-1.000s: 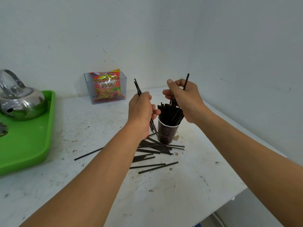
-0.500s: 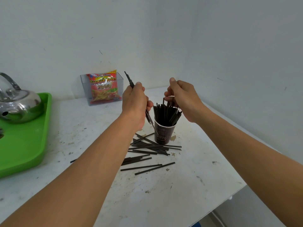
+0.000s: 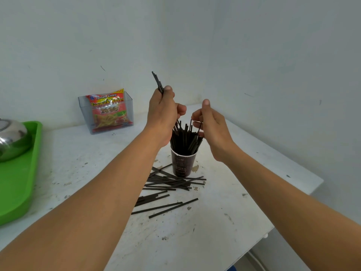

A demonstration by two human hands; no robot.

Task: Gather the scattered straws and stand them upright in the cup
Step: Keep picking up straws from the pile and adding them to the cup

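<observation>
A dark paper cup (image 3: 182, 165) stands on the white table (image 3: 224, 222), packed with upright black straws (image 3: 185, 136). My left hand (image 3: 163, 112) is shut on a small bundle of black straws (image 3: 157, 81) that pokes up above the fist, just left of and above the cup. My right hand (image 3: 212, 124) hovers at the cup's right rim, fingertips touching the tops of the standing straws. Several loose straws (image 3: 170, 182) lie scattered on the table in front of the cup, partly hidden by my left forearm.
A clear plastic box holding a French fries snack bag (image 3: 108, 112) stands against the back wall. A green tray (image 3: 21, 173) with a steel kettle (image 3: 11, 139) sits at the left. The table's edge runs along the right and front.
My right hand has put its straw into the cup and now rests at the straw tops. My left hand has risen slightly with its bundle. The camera has shifted a little to the right.
</observation>
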